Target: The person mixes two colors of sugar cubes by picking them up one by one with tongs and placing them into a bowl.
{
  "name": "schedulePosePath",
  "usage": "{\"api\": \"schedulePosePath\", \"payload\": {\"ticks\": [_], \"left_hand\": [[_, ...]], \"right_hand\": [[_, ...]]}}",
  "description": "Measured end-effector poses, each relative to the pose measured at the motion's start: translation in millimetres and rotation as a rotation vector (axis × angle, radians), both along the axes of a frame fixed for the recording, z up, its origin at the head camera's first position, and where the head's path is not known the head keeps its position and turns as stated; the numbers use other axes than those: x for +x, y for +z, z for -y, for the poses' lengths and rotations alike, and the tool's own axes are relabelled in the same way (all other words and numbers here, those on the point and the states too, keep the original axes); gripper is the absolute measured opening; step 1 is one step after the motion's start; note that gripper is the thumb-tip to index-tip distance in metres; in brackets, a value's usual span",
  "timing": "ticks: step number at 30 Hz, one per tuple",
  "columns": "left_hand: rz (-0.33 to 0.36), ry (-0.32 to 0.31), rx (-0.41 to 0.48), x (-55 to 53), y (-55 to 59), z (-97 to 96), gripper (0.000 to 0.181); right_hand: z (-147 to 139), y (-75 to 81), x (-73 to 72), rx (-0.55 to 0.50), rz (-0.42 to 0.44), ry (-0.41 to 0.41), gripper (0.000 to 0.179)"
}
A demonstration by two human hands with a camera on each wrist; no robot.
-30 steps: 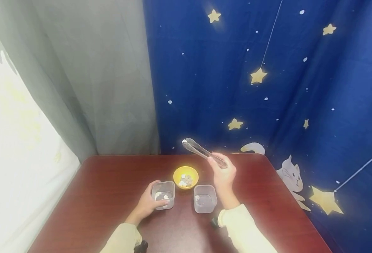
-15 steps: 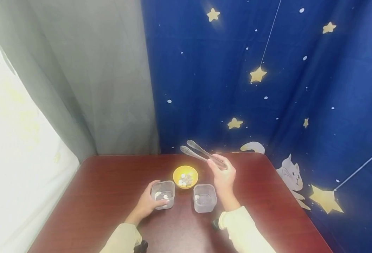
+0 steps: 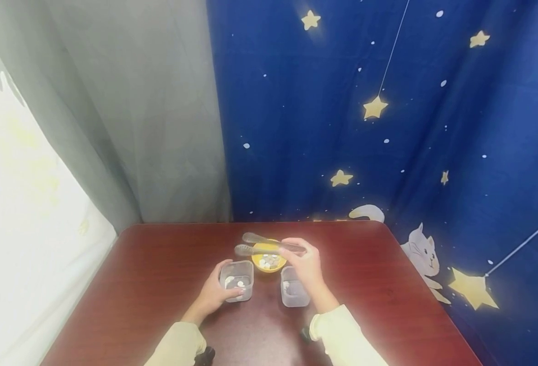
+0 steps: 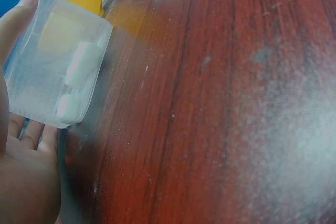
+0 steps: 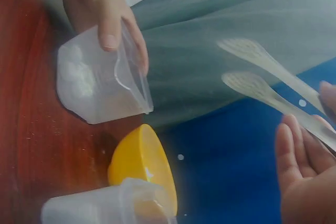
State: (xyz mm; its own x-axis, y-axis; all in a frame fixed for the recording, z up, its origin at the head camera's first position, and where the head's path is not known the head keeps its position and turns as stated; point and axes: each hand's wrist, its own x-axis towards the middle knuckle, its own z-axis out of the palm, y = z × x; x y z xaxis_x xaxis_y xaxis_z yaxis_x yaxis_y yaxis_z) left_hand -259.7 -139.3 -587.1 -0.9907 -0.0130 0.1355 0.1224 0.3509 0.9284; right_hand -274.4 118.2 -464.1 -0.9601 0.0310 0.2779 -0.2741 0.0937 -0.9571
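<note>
My left hand [image 3: 214, 287] grips a clear plastic container [image 3: 237, 295], thumb on its near side; a few small white pieces [image 4: 84, 64] lie inside. Between the fingers and thumb of my right hand [image 3: 306, 262] is a pair of tongs [image 5: 257, 59] with perforated tips. Their arms are spread, and nothing shows between the tips. In the head view they pass above a yellow bowl [image 3: 273, 268] of small white and greyish pieces, the tips pointing left. Beside the bowl stands a second clear container [image 3: 296, 300] with a whitish piece inside, partly behind my right hand.
All three vessels stand close together on a dark red-brown wooden table [image 3: 168, 259]. A grey curtain [image 3: 159, 127] and a blue star-patterned curtain [image 3: 296, 127] hang behind the table's far edge. Bright white cloth [image 3: 26, 213] hangs at the left.
A white piece at the tongs' tips one second ago no longer shows there, and the tips have spread. My right hand has brought the tongs left and lower. My left hand stays put.
</note>
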Motion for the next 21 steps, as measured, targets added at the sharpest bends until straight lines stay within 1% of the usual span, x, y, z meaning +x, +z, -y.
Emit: {"api": "schedulePosePath", "payload": {"ticks": [3, 7, 9, 12, 14, 16, 19, 21], "left_hand": [[-0.006, -0.003, 0.007, 0.1, 0.6, -0.4, 0.096], [-0.006, -0.007, 0.019, 0.4, 1.4, -1.0, 0.096], [-0.007, -0.007, 0.016, 0.7, 2.2, -1.2, 0.095], [-0.010, -0.005, 0.010, 1.1, 3.1, -1.5, 0.095], [-0.012, -0.005, 0.008, 1.2, 3.4, -1.6, 0.094], [-0.012, -0.008, 0.013, 1.2, 3.4, -1.7, 0.095], [-0.021, -0.013, 0.013, 1.1, 2.6, -1.4, 0.095], [-0.025, -0.014, 0.012, 1.2, 2.4, -1.2, 0.096]], "right_hand": [[4.2, -6.2, -0.6, 0.064, 0.011, 0.048, 0.027], [9.7, -11.8, 0.6, 0.114, 0.032, 0.085, 0.027], [12.2, -13.3, 2.0, 0.158, 0.058, 0.086, 0.027], [15.7, -15.9, 3.6, 0.274, 0.094, 0.061, 0.026], [18.3, -19.2, 3.3, 0.308, 0.099, 0.070, 0.026], [21.4, -21.8, 3.2, 0.315, 0.084, 0.088, 0.027], [26.9, -25.7, 2.0, 0.270, 0.064, 0.140, 0.029], [30.5, -26.6, 1.8, 0.273, 0.060, 0.150, 0.028]]}}
